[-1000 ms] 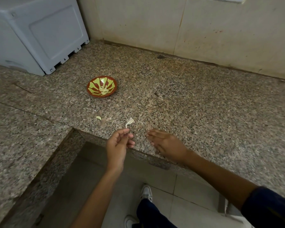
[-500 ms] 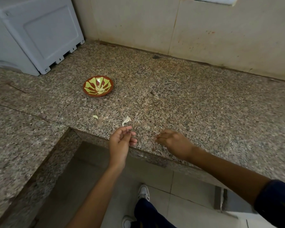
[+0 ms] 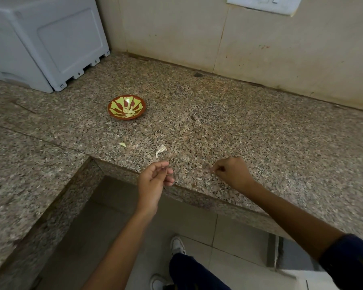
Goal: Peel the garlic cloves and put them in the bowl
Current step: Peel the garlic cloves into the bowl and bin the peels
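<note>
Speckled grey-brown granite tabletop [image 3: 249,130] seen from above, its near edge cutting across the middle of the view. The small round red-brown bowl with yellow-green petal pattern [image 3: 126,107] stands at about 11 o'clock from the hands, well apart from them, with pale peeled cloves lying in its centre. A single small pale garlic clove [image 3: 123,144] lies on the stone between bowl and hands. A white papery scrap of garlic skin [image 3: 161,150] lies just beyond the left hand [image 3: 154,181], at its 12 o'clock. The left hand is held palm-up at the tabletop edge, fingers curled with thumb and forefinger meeting; whether anything is pinched there is too small to tell. The right hand [image 3: 232,173] rests on the tabletop with fingers curled, its tips pinched on a tiny pale fragment, apparently a shred of skin.

Governing relation: the loose clove lies at roughly 10 o'clock from the left grip, its long axis running from about 10 to 4 o'clock; the left hand is clearly the nearer. A pale grey moulded plastic appliance [image 3: 44,38] stands at the far left corner.
</note>
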